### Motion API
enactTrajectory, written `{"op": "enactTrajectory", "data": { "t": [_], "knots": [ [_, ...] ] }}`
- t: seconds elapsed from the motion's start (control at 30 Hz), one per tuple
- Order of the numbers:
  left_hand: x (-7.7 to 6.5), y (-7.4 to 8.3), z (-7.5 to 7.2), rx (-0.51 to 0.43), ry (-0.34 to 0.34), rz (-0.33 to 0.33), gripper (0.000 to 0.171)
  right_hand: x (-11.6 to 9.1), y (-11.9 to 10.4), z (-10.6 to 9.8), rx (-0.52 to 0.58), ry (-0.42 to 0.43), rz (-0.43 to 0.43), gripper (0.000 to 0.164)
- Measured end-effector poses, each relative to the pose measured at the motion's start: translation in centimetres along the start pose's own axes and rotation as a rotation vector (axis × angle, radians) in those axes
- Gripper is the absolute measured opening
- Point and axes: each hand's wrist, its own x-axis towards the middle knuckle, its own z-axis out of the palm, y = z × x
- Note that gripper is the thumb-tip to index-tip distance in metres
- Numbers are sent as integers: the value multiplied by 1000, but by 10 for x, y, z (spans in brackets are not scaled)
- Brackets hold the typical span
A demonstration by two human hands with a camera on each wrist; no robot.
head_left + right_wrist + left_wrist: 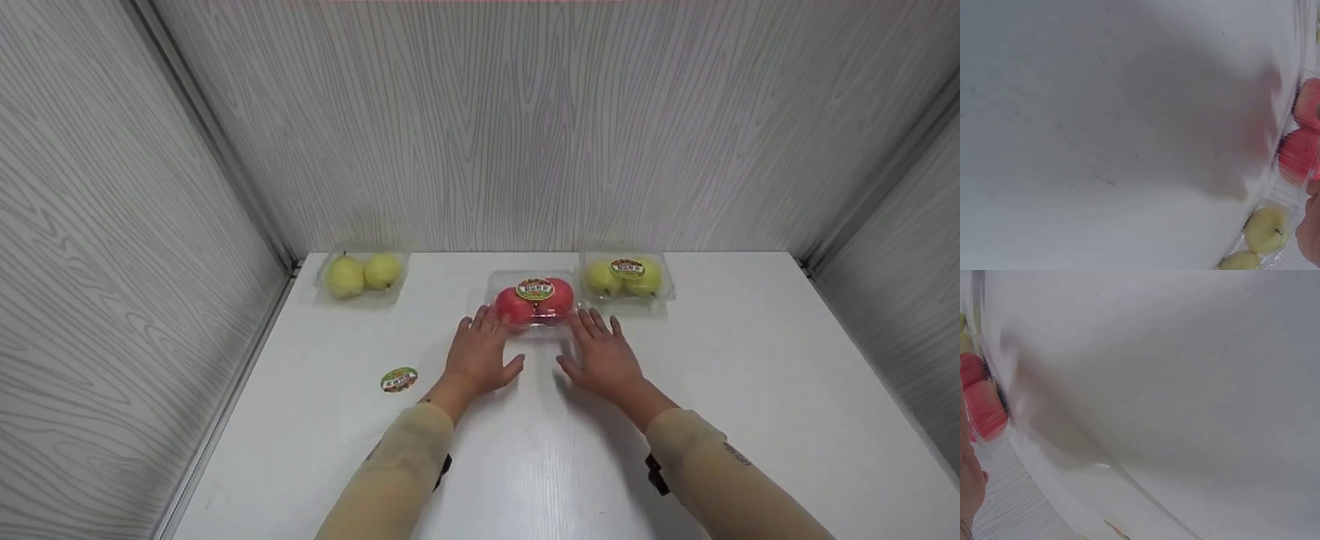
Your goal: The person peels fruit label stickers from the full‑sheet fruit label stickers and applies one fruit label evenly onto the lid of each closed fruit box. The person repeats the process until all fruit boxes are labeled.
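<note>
A clear plastic box of red apples (514, 306) with an oval label (535, 289) on its lid lies toward the back of the white table. My left hand (480, 352) reaches its near left corner, fingers straight and fingertips right at the edge. At the near right corner my right hand (604, 356) mirrors it, fingers extended and thumb turned inward. Both thumbs stand apart, with bare table between them. In the right wrist view the red apples (1299, 154) show through the box wall beside the right fingers. Only the edge of the left hand (971, 484) enters the left wrist view.
At the back left sits a clear box with yellow pears (346, 277), without a label on top. Another box of yellow pears (643, 279), labelled, stands right of the apples. A loose oval sticker (399, 379) lies left of my left hand. Walls (480, 135) enclose the table's back and sides.
</note>
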Motion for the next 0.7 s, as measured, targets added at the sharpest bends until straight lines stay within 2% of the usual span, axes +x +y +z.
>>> {"op": "enactTrajectory", "data": {
  "t": [0.43, 0.7],
  "knots": [
    [16, -6, 3, -16, 24, 4, 79, 18, 5, 1, -10, -25, 25, 88],
    [30, -9, 4, 1, 33, 3, 81, 29, 9, -1, -56, 6, -3, 87]
  ]
}}
